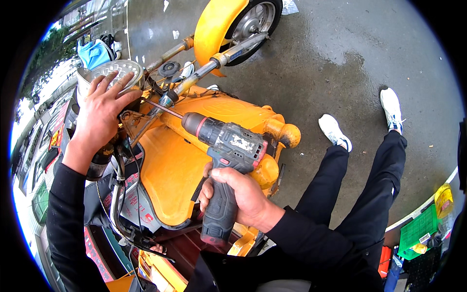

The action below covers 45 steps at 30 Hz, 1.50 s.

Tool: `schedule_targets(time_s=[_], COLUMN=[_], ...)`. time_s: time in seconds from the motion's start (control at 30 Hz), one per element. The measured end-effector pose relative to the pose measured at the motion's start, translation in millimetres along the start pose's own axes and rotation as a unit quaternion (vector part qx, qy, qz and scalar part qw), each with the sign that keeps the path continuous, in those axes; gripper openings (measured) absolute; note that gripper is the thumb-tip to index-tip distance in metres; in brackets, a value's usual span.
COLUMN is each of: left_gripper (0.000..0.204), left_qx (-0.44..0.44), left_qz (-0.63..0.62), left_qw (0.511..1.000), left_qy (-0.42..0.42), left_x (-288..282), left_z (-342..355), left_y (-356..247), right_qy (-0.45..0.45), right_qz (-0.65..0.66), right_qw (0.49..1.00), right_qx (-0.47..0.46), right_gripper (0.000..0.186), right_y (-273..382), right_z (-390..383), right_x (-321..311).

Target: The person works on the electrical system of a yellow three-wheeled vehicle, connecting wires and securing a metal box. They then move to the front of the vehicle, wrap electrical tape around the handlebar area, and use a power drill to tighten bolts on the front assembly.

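Observation:
My right hand (238,197) is wrapped round the grip of a black and grey cordless drill (226,141). Its long thin bit (164,108) reaches left to the metalwork just behind the round headlight (116,72). Fingers spread, my left hand (103,108) lies over the headlight's rim and lens, steadying contact with it. The headlight sits at the front of a yellow three-wheeled vehicle, by its handlebar (116,197) and yellow front panel (170,175). The very tip of the bit is hard to make out among the brackets.
The front wheel (253,27) under a yellow mudguard (214,29) juts out on the fork tube (194,78). Loose cables (138,180) hang by the handlebar. A green basket (419,231) and a yellow bottle (443,199) stand at the lower right. The paved ground (369,63) is wet.

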<state>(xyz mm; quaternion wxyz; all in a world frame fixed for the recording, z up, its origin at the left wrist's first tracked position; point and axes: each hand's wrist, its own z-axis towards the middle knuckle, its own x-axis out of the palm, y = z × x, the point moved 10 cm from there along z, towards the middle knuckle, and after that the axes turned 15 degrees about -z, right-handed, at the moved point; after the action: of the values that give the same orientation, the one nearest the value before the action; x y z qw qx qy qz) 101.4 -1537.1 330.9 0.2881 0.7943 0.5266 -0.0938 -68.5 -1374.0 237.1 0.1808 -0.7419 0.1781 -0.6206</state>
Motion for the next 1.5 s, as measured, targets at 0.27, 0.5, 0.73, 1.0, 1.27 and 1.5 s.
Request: schedule_targets(time_s=[0.27,0.5,0.73,1.0,1.27,1.5], left_gripper=[0.059,0.061,0.06,0.061,0.066,0.079], left_qx=[0.004,0.005,0.01,0.009,0.009,0.006], left_qz=[-0.013,-0.016,-0.021,-0.032,-0.036,-0.044], left_qw=[1.0,1.0,0.999,0.999,0.999,0.998], left_qy=[-0.009,-0.02,-0.034,-0.035,-0.03,-0.043], left_x=[-1.7,-3.7,-5.9,-6.1,-4.5,-5.1], left_z=[-0.6,-1.0,-1.0,1.8,0.7,-1.2], left_y=[2.0,6.2,8.9,9.0,10.6,11.8], right_qy=[0.004,0.007,0.012,0.018,0.033,0.028], right_qz=[-0.008,0.015,0.036,0.076,0.09,0.073], right_qw=[1.0,1.0,0.999,0.996,0.994,0.996], right_qx=[-0.001,0.005,0.029,0.052,0.053,0.048], right_gripper=[0.021,0.021,0.021,0.022,0.022,0.021], right_y=[1.6,3.9,10.4,9.2,-1.8,-5.5], right_z=[-0.6,2.2,5.6,5.1,10.5,10.3], right_x=[2.6,2.7,3.6,5.2,5.8,6.4])
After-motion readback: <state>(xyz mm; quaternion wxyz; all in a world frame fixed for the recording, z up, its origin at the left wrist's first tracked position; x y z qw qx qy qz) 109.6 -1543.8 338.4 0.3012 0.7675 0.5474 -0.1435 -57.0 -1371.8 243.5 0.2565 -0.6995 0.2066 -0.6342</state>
